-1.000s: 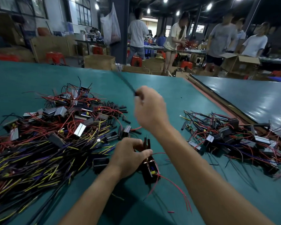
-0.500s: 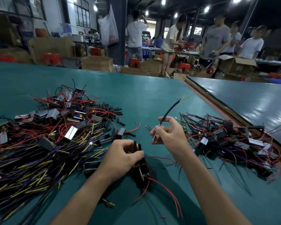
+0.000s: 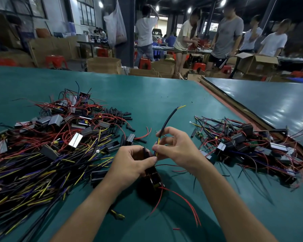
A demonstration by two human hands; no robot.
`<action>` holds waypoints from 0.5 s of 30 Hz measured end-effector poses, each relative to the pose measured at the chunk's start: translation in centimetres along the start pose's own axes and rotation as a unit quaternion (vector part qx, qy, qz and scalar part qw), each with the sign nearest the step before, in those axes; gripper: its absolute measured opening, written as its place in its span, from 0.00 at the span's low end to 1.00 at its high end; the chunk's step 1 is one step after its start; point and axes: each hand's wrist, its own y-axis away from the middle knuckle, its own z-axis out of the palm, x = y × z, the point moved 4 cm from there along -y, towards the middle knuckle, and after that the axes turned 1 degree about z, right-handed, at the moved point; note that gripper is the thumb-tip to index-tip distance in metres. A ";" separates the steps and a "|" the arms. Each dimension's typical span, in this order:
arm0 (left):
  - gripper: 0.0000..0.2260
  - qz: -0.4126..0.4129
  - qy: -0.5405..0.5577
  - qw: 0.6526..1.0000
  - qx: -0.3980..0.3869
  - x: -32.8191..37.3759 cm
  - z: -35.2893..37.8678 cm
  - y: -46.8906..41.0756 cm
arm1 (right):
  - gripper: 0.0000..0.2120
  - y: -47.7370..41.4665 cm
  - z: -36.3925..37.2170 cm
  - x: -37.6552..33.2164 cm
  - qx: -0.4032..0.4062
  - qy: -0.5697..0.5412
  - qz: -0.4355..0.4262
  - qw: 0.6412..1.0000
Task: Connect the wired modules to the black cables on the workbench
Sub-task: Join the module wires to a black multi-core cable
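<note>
Left hand [image 3: 131, 163] grips a wired module [image 3: 154, 177]; right hand [image 3: 175, 149] pinches a black cable [image 3: 166, 123], apparently unjoined; large loose pile [image 3: 42, 154] remains.

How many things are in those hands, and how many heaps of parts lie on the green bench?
Black sheathed cable with yellow wire ends, in the right hand: 1
Black box-shaped module with red wires, in the left hand: 1
Heaps of wired parts, left and right, on the green workbench: 2
Total: 4
</note>
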 end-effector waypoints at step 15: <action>0.04 -0.039 0.025 0.999 0.004 0.7 -0.1 0.4 | 0.13 0.2 -1.3 0.6 -0.046 0.033 0.038 0.998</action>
